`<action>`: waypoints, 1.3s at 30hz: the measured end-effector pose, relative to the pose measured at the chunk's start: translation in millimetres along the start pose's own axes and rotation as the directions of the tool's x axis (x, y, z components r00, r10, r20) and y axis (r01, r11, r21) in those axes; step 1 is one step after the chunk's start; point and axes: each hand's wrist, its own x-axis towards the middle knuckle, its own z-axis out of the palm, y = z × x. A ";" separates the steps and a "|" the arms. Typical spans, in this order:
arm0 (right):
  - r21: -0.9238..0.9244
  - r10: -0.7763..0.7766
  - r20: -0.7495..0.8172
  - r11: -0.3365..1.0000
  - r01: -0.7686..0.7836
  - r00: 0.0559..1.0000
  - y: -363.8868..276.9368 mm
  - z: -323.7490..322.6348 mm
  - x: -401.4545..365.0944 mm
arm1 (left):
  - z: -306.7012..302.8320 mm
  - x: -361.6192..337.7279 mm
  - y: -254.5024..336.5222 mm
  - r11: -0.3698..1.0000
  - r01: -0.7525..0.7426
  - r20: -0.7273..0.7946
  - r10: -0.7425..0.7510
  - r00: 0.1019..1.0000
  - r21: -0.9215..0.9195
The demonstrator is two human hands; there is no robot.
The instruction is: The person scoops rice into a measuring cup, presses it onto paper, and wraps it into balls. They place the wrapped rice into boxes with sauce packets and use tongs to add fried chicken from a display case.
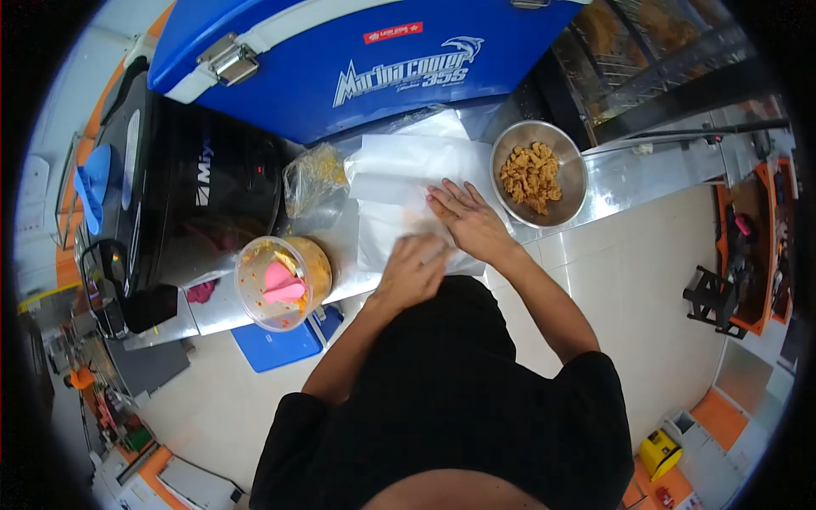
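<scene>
White paper sheets (395,157) lie on the metal counter, layered and partly folded over. My right hand (472,223) rests on them with its fingers stretched out flat. Close beside it, my left hand (414,268) is over the near part of the paper, smeared by motion; its fingers look bent, but whether they hold anything is hidden. To the right of the paper stands a steel bowl (578,189) with fried, crispy brown pieces (534,177) in it. On the left is a clear plastic tub (319,268) of orange-yellow food, with a pink scoop (283,285) inside.
A blue cooler box (297,85) stands behind the paper. A black rice cooker (204,187) is at the left, with a crumpled clear plastic bag (310,183) beside it. A display case (654,59) with fried food is at the back right. The counter's front edge (595,208) runs close to my body.
</scene>
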 end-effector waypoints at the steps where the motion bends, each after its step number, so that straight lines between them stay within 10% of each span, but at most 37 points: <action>1: -0.046 0.016 -0.023 0.999 -0.017 1.000 -3.8 -0.2 -1.5 | -3.8 9.1 -7.8 0.985 0.065 -0.060 -0.057 0.997 0.159; 13: -0.239 0.397 -0.276 0.854 -0.463 0.875 -70.1 36.4 -25.9 | 10.2 1.2 -49.0 0.919 0.219 0.148 -0.279 0.949 0.327; 18: -0.001 0.582 -0.257 0.798 -0.603 0.771 -89.4 42.9 -23.5 | 8.6 -2.9 -53.5 0.924 0.197 0.175 -0.264 0.949 0.326; 39: -0.027 0.576 -0.213 0.804 -0.595 0.789 -66.9 33.3 -23.6 | 3.6 -9.9 -51.7 0.878 0.319 0.044 -0.357 0.933 0.357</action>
